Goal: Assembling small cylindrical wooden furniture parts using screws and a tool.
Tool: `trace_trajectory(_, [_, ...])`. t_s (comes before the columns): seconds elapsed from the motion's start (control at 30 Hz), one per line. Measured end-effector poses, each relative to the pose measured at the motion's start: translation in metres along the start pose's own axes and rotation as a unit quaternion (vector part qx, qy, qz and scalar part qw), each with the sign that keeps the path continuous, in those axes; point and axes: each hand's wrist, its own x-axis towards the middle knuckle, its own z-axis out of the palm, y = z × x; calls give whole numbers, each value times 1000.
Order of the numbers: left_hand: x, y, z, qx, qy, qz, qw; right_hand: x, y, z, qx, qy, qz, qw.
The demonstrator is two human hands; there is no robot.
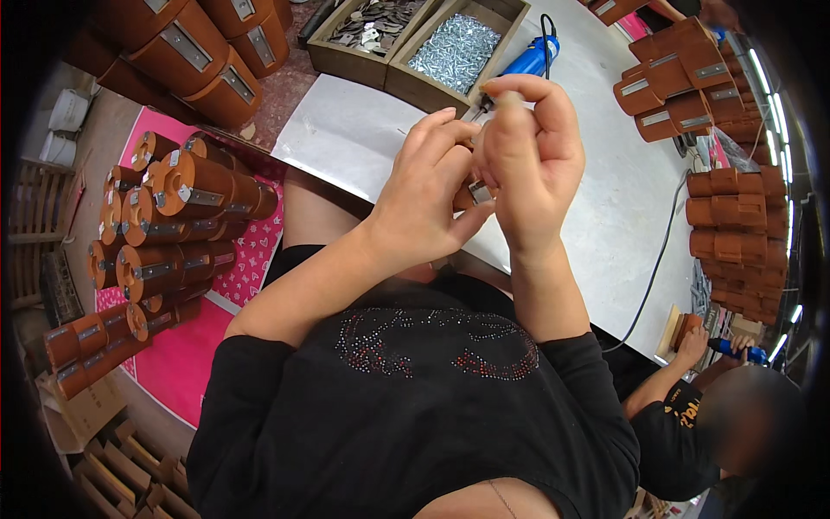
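Over the white table (346, 143), my left hand (419, 190) is closed around a small reddish-brown piece with a shiny metal plate (480, 192). Its fingers hide most of the piece. Close against it on the right, my right hand (534, 164) is raised with thumb and forefinger bent together. Whatever those fingertips hold, if anything, is too small or hidden to make out. Just beyond the hands lies a blue electric screwdriver (532, 59), its shaft reaching back toward my right fingers.
Wooden boxes of silvery screws (454, 48) and dark metal plates (373, 26) stand ahead. Reddish-brown cylinders are stacked on a pink sheet (177, 376) at left and in piles (670, 82) at right. A black cable (661, 268) crosses the table. A co-worker (683, 424) sits at lower right.
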Motion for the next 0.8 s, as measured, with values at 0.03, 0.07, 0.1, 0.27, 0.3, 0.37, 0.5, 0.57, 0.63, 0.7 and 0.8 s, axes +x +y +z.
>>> trace_trajectory(0.03, [0,-1,1,2,5,6,1000,2,1,-2,0,-1,3,1000])
trace_trajectory(0.07, [0,-1,2,1,5,3,1000,3,3,-4,38,-22,-3,999])
trace_trajectory(0.1, [0,-1,3,0,12,-3,1000,5,5,-6,76,-43,-9,996])
trace_trajectory(0.27, [-1,1,0,6,20,-17,1000,7,17,-21,226,-111,-36,967])
trace_trajectory(0.3, [0,0,1,4,19,-14,1000,6,17,-23,227,-111,-32,967])
trace_trajectory(0.37, [0,-1,2,2,18,-8,1000,5,18,-25,193,-190,-99,957])
trace_trajectory(0.5, [1,0,0,3,25,-11,1000,13,14,-25,240,-232,-21,942])
trace_trajectory(0.57, [1,0,0,0,20,-18,1000,16,15,-24,207,-236,-27,949])
trace_trajectory(0.63, [0,0,3,0,25,-17,1000,16,14,-23,175,-241,-36,954])
trace_trajectory(0.7, [-1,-1,3,2,31,-15,999,14,16,-25,145,-223,-77,961])
trace_trajectory(0.8, [-2,-2,1,5,4,-18,1000,11,16,-25,216,-199,-49,955])
